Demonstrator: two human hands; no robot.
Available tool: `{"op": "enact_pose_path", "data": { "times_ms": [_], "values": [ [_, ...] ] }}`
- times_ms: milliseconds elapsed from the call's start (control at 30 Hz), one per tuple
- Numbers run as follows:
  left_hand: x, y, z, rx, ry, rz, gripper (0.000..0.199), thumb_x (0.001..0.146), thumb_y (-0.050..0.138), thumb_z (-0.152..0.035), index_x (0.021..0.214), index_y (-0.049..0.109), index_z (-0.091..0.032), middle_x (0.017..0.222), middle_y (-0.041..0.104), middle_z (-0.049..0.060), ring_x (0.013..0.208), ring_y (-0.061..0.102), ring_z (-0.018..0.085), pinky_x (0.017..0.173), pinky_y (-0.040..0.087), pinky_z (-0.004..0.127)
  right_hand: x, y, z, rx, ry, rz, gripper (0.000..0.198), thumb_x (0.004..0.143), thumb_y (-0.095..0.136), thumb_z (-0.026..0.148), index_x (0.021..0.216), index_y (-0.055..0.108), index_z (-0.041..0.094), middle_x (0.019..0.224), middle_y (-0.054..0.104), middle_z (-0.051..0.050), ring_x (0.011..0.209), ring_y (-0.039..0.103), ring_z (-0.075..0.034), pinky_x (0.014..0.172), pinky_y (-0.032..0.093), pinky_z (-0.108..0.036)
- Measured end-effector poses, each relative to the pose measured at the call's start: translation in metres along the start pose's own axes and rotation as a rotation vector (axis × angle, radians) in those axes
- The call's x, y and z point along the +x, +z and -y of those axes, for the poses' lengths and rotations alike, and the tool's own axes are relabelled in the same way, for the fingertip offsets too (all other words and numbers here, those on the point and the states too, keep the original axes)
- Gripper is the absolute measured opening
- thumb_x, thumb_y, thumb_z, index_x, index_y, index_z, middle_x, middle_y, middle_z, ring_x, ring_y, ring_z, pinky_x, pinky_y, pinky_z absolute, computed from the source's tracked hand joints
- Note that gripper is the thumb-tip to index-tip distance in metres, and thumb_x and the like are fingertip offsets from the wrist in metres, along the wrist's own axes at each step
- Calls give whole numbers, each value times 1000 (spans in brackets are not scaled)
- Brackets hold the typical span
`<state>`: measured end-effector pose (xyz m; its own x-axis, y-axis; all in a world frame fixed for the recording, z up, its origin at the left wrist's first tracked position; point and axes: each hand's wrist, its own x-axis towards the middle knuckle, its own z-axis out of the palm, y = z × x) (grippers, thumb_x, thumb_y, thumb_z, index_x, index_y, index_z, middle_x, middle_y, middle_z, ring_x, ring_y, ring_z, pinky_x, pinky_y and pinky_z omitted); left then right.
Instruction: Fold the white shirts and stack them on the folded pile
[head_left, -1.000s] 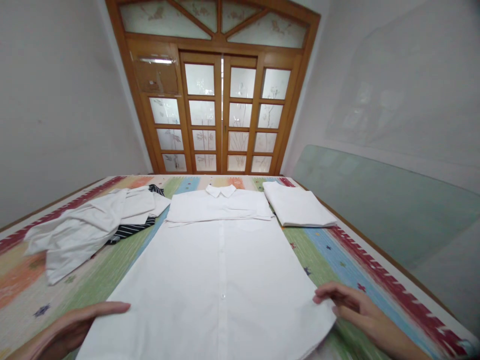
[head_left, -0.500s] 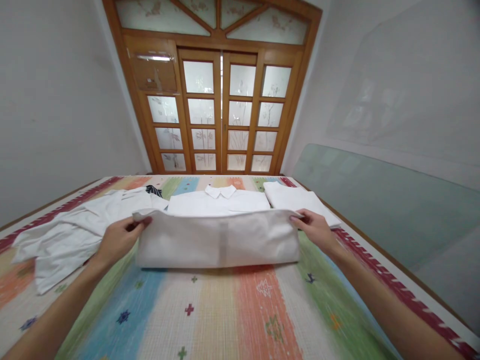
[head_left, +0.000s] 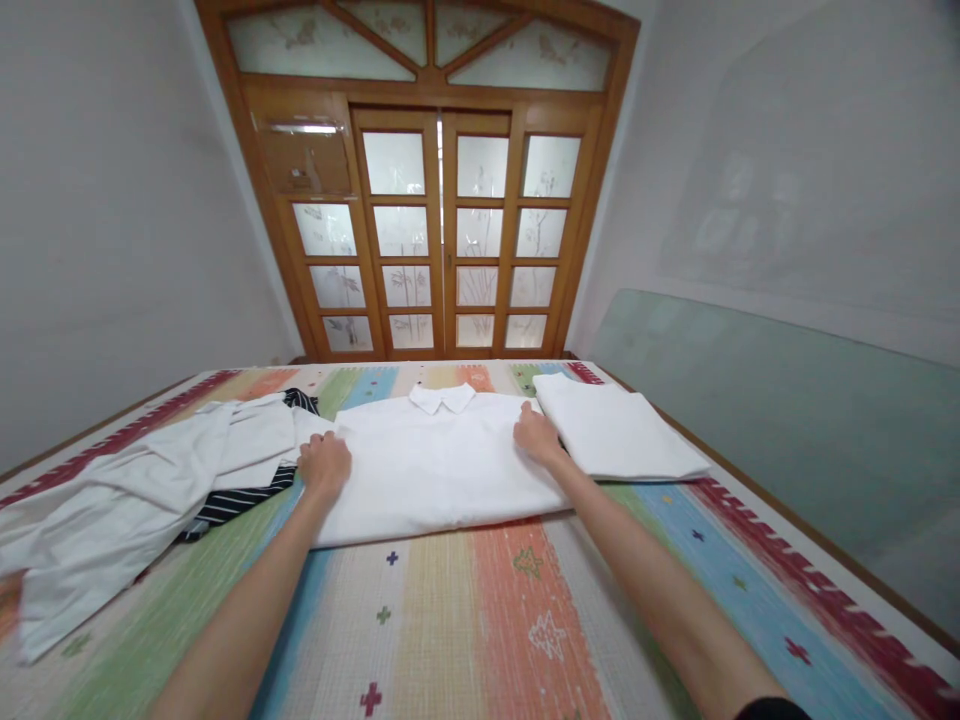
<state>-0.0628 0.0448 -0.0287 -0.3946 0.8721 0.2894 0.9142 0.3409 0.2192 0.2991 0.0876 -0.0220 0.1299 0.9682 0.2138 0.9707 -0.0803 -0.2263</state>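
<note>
A white collared shirt (head_left: 442,470) lies folded into a wide rectangle in front of me, its collar (head_left: 442,398) at the far edge. At its left side, my left hand (head_left: 325,466) is closed on the shirt's edge, fingers curled and partly hidden. My right hand (head_left: 536,434) grips the opposite edge with its fingers bent over the cloth. Just right of that hand, a folded white garment (head_left: 619,425) lies flat. To the left spreads a rumpled white garment (head_left: 135,480), with black striped cloth (head_left: 244,502) showing from under it.
Beneath everything is a colourful striped bed cover (head_left: 435,620) with star and cross patterns. A pale green panel (head_left: 765,410) leans along the right wall. Wooden glazed doors (head_left: 442,230) stand beyond the far edge.
Both hands have brought the raised lower part of the shirt away from me and down flat toward the collar. The hands now sit closer together.
</note>
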Motion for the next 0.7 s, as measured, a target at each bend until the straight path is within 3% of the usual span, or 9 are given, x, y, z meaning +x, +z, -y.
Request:
{"op": "enact_pose_path", "data": {
  "times_ms": [133,267,367,700],
  "values": [
    [-7,7,-3,69,-26,-69,39,94,29,-23,111,59,-4,111,60,24,105,59,32,83,44,39,-11,23,2,-151,-78,-103,38,90,35,6,124,52,5,116,60,-22,110,55,-31,87,40,-37],
    [-10,5,-3,65,-61,-57,38,96,28,-27,114,55,-7,112,61,21,94,64,30,74,47,37,-16,30,-2,-156,8,-178,31,93,36,14,115,56,6,114,59,-23,107,53,-32,87,39,-40],
    [-12,4,-3,67,-68,-61,37,97,27,-26,116,54,-8,112,61,20,91,65,30,71,47,37,-17,31,-6,-156,38,-144,33,94,33,14,116,56,6,115,58,-24,104,53,-31,85,39,-40],
    [-37,-13,6,101,2,1,37,98,25,-24,116,53,-10,110,62,19,92,67,29,73,48,36,-36,11,-10,-327,-257,3,38,88,30,-2,110,60,5,111,62,-21,104,53,-27,95,32,-38]
  ]
}}
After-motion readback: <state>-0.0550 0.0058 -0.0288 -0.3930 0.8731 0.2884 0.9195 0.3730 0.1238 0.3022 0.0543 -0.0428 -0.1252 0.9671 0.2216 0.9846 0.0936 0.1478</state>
